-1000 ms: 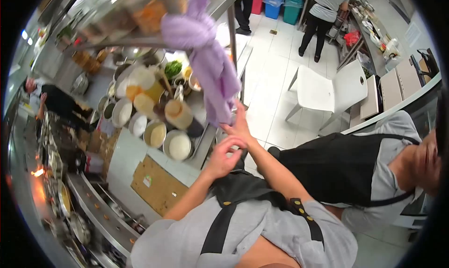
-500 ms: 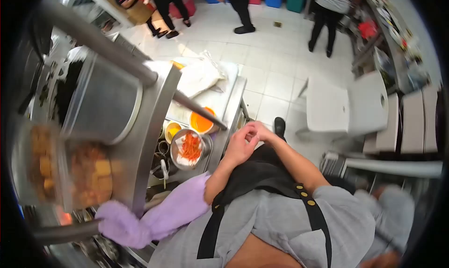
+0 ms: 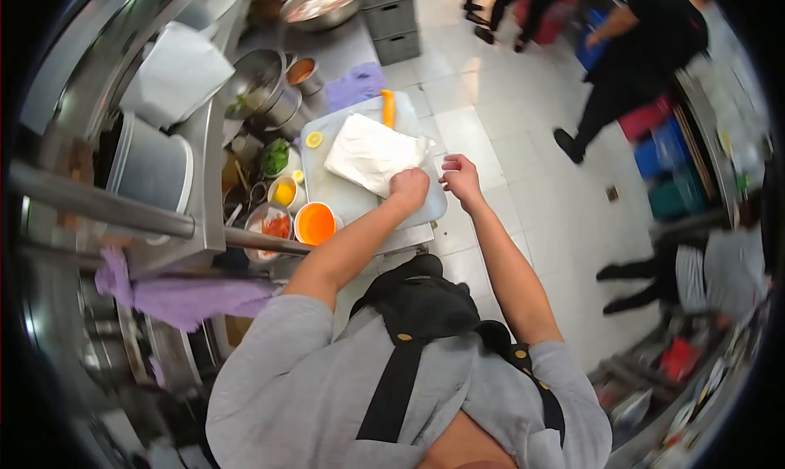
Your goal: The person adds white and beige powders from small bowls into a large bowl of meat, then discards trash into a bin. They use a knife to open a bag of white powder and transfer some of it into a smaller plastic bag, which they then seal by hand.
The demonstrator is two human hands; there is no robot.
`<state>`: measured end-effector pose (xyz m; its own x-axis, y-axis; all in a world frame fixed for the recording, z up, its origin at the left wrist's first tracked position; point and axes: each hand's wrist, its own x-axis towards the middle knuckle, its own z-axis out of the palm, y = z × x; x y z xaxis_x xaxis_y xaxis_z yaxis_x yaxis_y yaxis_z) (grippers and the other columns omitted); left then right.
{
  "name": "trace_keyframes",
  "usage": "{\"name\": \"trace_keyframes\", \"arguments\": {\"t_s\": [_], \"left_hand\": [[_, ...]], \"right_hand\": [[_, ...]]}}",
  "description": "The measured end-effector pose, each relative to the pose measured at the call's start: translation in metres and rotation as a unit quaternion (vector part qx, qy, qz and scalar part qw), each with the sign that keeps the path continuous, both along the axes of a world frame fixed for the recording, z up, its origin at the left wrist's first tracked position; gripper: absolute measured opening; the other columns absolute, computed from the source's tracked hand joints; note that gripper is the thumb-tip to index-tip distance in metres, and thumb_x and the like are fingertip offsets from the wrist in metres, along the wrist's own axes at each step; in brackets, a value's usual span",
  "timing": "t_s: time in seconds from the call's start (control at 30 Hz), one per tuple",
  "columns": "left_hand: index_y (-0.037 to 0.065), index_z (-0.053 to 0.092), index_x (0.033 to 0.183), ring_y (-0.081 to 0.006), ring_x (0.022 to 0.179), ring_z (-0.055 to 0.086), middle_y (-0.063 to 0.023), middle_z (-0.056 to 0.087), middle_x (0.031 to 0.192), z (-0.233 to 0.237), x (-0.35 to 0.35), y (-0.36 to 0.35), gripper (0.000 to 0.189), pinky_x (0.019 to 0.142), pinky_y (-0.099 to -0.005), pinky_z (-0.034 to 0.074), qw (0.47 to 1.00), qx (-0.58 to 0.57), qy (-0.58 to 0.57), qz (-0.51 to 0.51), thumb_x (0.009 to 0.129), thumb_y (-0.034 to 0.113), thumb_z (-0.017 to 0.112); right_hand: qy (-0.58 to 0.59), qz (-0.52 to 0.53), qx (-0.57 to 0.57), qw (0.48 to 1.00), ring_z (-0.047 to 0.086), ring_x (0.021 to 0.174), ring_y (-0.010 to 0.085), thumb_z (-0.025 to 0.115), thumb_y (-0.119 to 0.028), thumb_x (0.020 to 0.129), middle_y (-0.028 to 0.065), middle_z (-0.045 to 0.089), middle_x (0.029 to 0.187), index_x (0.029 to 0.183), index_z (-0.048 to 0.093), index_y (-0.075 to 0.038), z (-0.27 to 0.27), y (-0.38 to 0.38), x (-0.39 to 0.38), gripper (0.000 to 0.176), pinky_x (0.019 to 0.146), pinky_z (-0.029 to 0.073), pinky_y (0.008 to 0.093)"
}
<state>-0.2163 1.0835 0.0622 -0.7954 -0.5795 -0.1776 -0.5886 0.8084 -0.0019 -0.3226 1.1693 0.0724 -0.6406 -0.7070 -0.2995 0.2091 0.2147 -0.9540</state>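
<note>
My left hand [image 3: 410, 188] is closed on the near right corner of a white cloth [image 3: 368, 154], which lies bunched on a pale cutting board [image 3: 343, 192]. My right hand [image 3: 460, 177] hovers just right of the board, fingers bent and apart, holding nothing. A halved lemon [image 3: 314, 139] sits by the cloth's left side. Behind the cloth lies a long orange thing [image 3: 388, 109], whose kind I cannot make out. Left of my left forearm stands a tub of orange liquid [image 3: 316, 224], beside a bowl of orange shreds [image 3: 274, 224].
A steel rail [image 3: 270, 242] and shelf edge run along my left. Steel pots [image 3: 266, 85], green leaves [image 3: 276, 157] and a purple cloth [image 3: 356, 86] are behind. A large basin [image 3: 325, 3] is farther back. Other people [image 3: 638, 52] stand across the tiled floor.
My view has turned toward the cutting board. My hands, clasped together before, have come apart and reached forward. The left now grips the white cloth.
</note>
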Motion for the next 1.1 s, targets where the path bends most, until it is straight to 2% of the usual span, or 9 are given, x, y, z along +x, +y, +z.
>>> {"name": "trace_keyframes", "arguments": {"t_s": [0.37, 0.4, 0.47, 0.5, 0.57, 0.7, 0.87, 1.0, 1.1], "left_hand": [[-0.004, 0.059, 0.076, -0.0362, 0.079, 0.059, -0.0238, 0.058, 0.087, 0.081, 0.055, -0.047, 0.016, 0.07, -0.043, 0.049, 0.945, -0.02, 0.245, 0.216, 0.075, 0.011, 0.055], [-0.004, 0.058, 0.075, -0.0364, 0.079, 0.059, -0.0237, 0.058, 0.086, 0.097, 0.057, -0.061, 0.014, 0.07, -0.0433, 0.049, 0.94, -0.044, 0.245, 0.235, 0.074, 0.01, 0.056], [-0.005, 0.057, 0.076, -0.0375, 0.076, 0.058, -0.0238, 0.057, 0.081, 0.139, 0.064, -0.08, 0.012, 0.069, -0.0434, 0.049, 0.92, -0.096, 0.27, 0.268, 0.072, 0.005, 0.057], [-0.005, 0.056, 0.075, -0.0387, 0.075, 0.057, -0.0233, 0.056, 0.078, 0.152, 0.068, -0.09, 0.009, 0.067, -0.0438, 0.048, 0.905, -0.125, 0.305, 0.268, 0.071, 0.003, 0.057], [-0.005, 0.055, 0.074, -0.0398, 0.073, 0.056, -0.0229, 0.055, 0.075, 0.173, 0.071, -0.098, 0.007, 0.066, -0.0442, 0.047, 0.885, -0.159, 0.331, 0.287, 0.071, 0.001, 0.057], [-0.004, 0.047, 0.071, -0.04, 0.07, 0.053, -0.0211, 0.052, 0.073, 0.207, 0.08, -0.129, 0.006, 0.061, -0.0449, 0.043, 0.844, -0.201, 0.433, 0.244, 0.072, -0.002, 0.053], [-0.001, 0.047, 0.08, -0.0369, 0.065, 0.053, -0.0208, 0.052, 0.071, 0.179, 0.107, -0.147, 0.011, 0.059, -0.0402, 0.041, 0.864, -0.06, 0.342, 0.366, 0.08, 0.007, 0.054], [0.0, 0.051, 0.089, -0.0396, 0.073, 0.056, -0.0227, 0.055, 0.076, 0.172, 0.103, -0.136, 0.015, 0.065, -0.0443, 0.043, 0.824, -0.093, 0.234, 0.508, 0.083, 0.013, 0.055], [0.001, 0.053, 0.09, -0.0427, 0.08, 0.055, -0.0208, 0.059, 0.078, 0.144, 0.107, -0.164, 0.018, 0.069, -0.0493, 0.043, 0.865, -0.174, 0.167, 0.441, 0.085, 0.019, 0.053]], "right_hand": [[-0.095, 0.349, -0.099, 0.927, 0.059, 0.06, 0.0128, 0.064, -0.014, 0.075, 0.005, 0.062, 0.068, 0.079, 0.062, -0.002, 0.055, -0.139, -0.062, 0.013, 0.051, 0.046, 0.0242], [0.085, 0.397, -0.072, 0.911, 0.062, 0.076, 0.0179, 0.061, -0.009, 0.075, 0.0091, 0.064, 0.082, 0.091, 0.063, -0.003, 0.045, -0.164, -0.072, 0.017, 0.064, 0.049, 0.028], [0.523, 0.419, -0.154, 0.727, 0.056, 0.097, 0.0252, 0.057, -0.007, 0.075, 0.0132, 0.062, 0.097, 0.1, 0.062, -0.005, 0.024, -0.197, -0.074, 0.026, 0.082, 0.047, 0.0399], [0.521, 0.429, -0.162, 0.72, 0.056, 0.097, 0.0252, 0.057, -0.007, 0.075, 0.0132, 0.062, 0.097, 0.1, 0.062, -0.005, 0.013, -0.209, -0.075, 0.026, 0.082, 0.047, 0.0399], [0.763, 0.371, -0.184, 0.496, 0.045, 0.112, 0.0306, 0.058, -0.011, 0.071, 0.012, 0.057, 0.105, 0.099, 0.06, -0.006, -0.011, -0.224, -0.074, 0.029, 0.093, 0.037, 0.0508], [0.703, 0.58, -0.109, 0.397, 0.049, 0.107, 0.031, 0.064, -0.022, 0.064, 0.0077, 0.056, 0.092, 0.088, 0.061, -0.009, -0.007, -0.267, -0.074, 0.027, 0.084, 0.043, 0.0484], [0.624, 0.693, -0.093, 0.348, 0.061, 0.073, 0.0292, 0.058, -0.018, 0.055, 0.0097, 0.06, 0.078, 0.074, 0.064, -0.013, 0.032, -0.274, -0.121, 0.02, 0.06, 0.05, 0.0403], [0.553, 0.681, -0.12, 0.465, 0.059, 0.07, 0.0342, 0.057, -0.012, 0.053, 0.0135, 0.059, 0.067, 0.069, 0.06, -0.007, 0.047, -0.29, -0.246, 0.017, 0.062, 0.048, 0.0427], [0.497, 0.676, -0.112, 0.533, 0.058, 0.07, 0.036, 0.055, -0.006, 0.053, 0.0151, 0.059, 0.07, 0.073, 0.06, -0.005, 0.065, -0.295, -0.301, 0.021, 0.063, 0.047, 0.043]]}}
